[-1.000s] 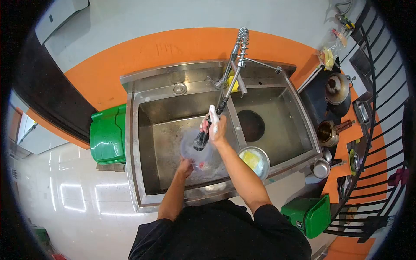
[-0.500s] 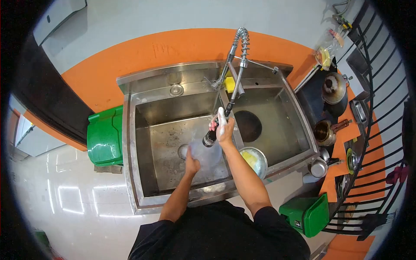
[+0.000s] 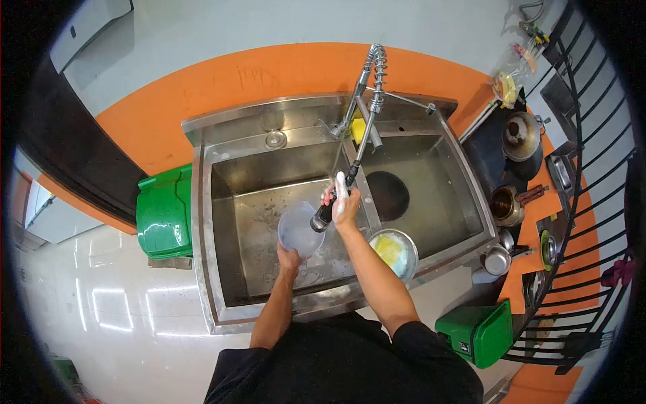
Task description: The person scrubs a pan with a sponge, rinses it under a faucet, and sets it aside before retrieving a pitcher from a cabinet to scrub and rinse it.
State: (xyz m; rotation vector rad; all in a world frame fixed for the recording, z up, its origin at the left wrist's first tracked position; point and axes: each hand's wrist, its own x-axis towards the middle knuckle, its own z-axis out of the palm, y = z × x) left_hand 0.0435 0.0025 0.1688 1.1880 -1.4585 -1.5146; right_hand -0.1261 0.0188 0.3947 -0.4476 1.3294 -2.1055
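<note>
My left hand grips the lower rim of a translucent plastic bowl, tilted over the left basin. Soap suds cover part of my right hand, which is wrapped round the black spray head of the spring faucet. The nozzle points down and left, close to the bowl's right side. Beside my right forearm, a round metal bowl with a yellow sponge and suds rests at the front of the divider. I cannot make out whether water is running.
Murky water and a dark round pan-like shape are in the right basin. A green bin stands left of the sink, another green bin at front right. Pots and a wok line the right side by black railings.
The plastic bowl and my left hand have shifted slightly left, and the bowl now shows more clearly. My right hand and the spray head have moved a little left and down.
</note>
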